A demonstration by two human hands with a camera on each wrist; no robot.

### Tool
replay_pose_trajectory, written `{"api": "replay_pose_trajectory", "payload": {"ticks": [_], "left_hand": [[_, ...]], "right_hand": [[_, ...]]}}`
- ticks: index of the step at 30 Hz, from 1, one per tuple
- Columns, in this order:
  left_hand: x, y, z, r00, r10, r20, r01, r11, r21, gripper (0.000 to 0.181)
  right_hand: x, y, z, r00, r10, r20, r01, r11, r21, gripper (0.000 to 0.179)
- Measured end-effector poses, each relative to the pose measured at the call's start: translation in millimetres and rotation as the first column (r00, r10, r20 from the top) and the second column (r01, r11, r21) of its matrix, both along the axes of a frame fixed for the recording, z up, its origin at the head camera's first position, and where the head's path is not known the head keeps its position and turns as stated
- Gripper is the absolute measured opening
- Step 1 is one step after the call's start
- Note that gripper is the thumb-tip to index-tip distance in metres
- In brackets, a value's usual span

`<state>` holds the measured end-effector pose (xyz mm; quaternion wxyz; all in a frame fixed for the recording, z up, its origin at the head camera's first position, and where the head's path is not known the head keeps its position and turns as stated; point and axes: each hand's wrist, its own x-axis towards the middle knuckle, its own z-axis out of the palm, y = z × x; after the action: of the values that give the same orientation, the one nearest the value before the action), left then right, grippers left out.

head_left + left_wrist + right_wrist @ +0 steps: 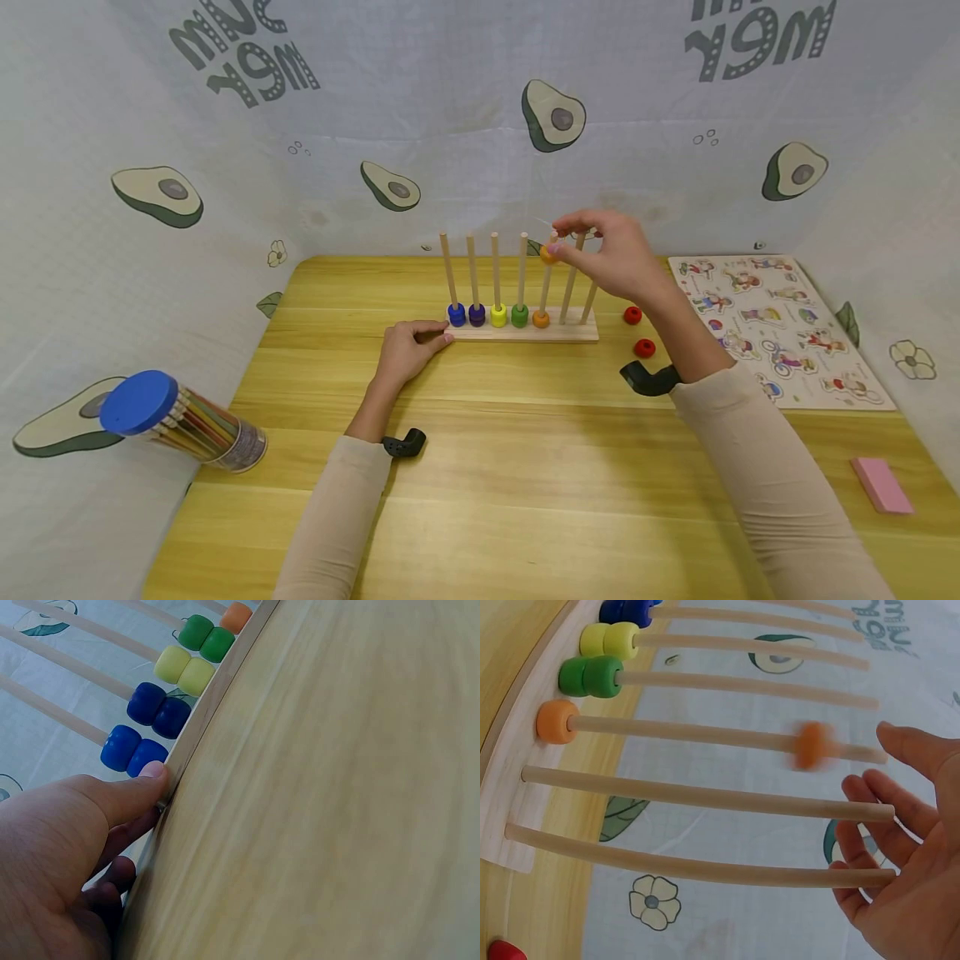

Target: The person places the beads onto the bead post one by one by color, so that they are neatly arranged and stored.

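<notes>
A wooden peg stand [525,335] with several upright rods sits across the table. My left hand [405,354] grips the left end of its base between thumb and fingers. From the left, the rods bear blue beads [457,314], dark blue beads [477,315], yellow beads [498,316] and green beads [520,315]. One orange bead [541,319] lies at the foot of the following rod. Higher on that rod a second orange bead [810,746] is blurred, threaded below the tip. My right hand [611,254] is at the rod tops, thumb and fingers spread apart from this bead.
Two red beads [632,315] lie right of the stand. Behind the right forearm is a picture board [787,333]; a pink block [882,485] lies at the right edge. A blue-lidded tub of sticks [202,425] stands at the left. A patterned cloth [465,125] hangs behind the table.
</notes>
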<state>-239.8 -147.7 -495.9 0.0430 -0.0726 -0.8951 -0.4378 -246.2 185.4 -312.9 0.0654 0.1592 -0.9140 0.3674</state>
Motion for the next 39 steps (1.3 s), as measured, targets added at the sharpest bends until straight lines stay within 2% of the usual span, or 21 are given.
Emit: {"api": "replay_pose_trajectory", "payload": {"ticks": [7,14,19,26,32,39], "left_hand": [[-0.6,0.0,-0.6,1.000,-0.006,-0.003,0.006,1.000,0.002,0.029],[0.9,0.9,1.0,1.000,-0.014,0.007,0.014,1.000,0.008,0.030],[2.2,0.2,3.0,1.000,-0.017,0.012,0.017,1.000,0.017,0.029],[2.7,-0.5,3.7,1.000,-0.021,0.007,0.021,1.000,0.011,0.030],[2.7,-0.5,3.9,1.000,-0.016,0.005,0.016,1.000,0.006,0.030],[4.0,2.1,6.2,1.000,-0.015,0.010,0.015,1.000,0.005,0.029]], "right_hand": [[5.4,6,4.1,1.000,-0.009,-0.013,0.009,1.000,-0.018,0.045],[31.3,29,11.1,0.991,-0.086,-0.099,0.075,0.991,-0.108,0.042],[47.4,54,5.7,0.983,-0.150,-0.109,0.137,0.983,-0.121,0.041],[62.1,82,-20.7,0.977,-0.212,-0.029,0.208,0.972,-0.104,0.045],[72.2,96,-51.0,0.974,-0.222,0.043,0.224,0.973,-0.050,0.049],[81.0,106,-76.9,0.966,-0.219,0.139,0.225,0.974,-0.025,0.056]]}}
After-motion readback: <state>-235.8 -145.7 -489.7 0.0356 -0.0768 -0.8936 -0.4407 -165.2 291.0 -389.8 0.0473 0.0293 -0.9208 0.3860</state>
